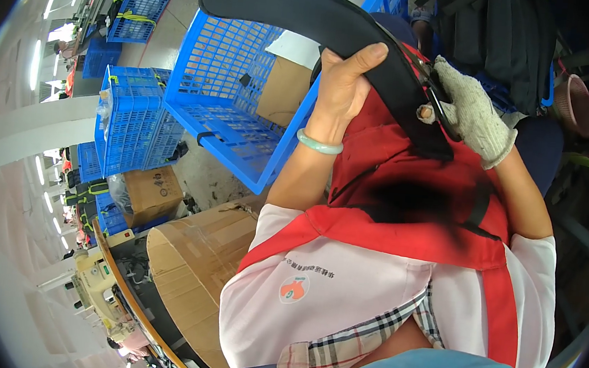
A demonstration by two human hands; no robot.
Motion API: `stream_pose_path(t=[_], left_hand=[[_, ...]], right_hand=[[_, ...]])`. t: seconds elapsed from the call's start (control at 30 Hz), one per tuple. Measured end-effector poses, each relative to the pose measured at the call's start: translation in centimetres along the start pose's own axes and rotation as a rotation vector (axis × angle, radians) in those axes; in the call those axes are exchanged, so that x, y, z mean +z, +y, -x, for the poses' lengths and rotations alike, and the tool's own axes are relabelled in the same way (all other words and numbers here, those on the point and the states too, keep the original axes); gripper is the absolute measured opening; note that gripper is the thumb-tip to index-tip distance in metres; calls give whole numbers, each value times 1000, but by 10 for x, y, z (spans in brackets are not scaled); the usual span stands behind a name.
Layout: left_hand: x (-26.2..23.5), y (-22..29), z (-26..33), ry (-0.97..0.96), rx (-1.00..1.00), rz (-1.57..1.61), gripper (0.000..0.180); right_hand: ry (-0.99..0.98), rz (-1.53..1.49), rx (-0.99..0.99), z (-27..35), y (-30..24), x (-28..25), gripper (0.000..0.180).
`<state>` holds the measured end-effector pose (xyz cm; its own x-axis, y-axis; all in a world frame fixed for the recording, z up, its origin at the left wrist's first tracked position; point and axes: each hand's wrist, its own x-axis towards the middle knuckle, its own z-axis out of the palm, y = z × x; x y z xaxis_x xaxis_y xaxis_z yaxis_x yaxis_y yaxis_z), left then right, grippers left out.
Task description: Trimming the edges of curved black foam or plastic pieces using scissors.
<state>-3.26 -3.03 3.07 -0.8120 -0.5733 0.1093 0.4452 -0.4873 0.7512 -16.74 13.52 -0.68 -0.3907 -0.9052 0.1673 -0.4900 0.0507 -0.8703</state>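
Observation:
A long, curved black padded strap [289,7] stretches from the upper left down to my lap, over a red apron [374,156]. Around its middle my bare left hand [350,73] is closed, thumb on top and fingers behind it. At the strap's lower end is my right hand [469,108], in a white knit glove with a bare fingertip showing. Its fingers curl round a dark, narrow piece with a shiny edge [434,98], lying against the strap. Its kind is unclear, since the glove hides part of it.
A large blue plastic basket [209,43] holding cardboard stands just beyond my left arm. More blue crates [132,121] and a cardboard box [153,194] are further left. A big cardboard sheet [193,266] curves beside me. Black bags [497,33] lie upper right, near a pink basket [573,103].

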Motion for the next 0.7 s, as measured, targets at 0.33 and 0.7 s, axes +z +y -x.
stream_pose_path(t=[0.33,0.7], left_hand=[[11,16,-9,6,105,-7,23],[18,11,-8,-30,56,-25,25]], right_hand=[[74,112,-86,-5,-21,-13,86],[-5,230,-6,-12,-43,-28,67]])
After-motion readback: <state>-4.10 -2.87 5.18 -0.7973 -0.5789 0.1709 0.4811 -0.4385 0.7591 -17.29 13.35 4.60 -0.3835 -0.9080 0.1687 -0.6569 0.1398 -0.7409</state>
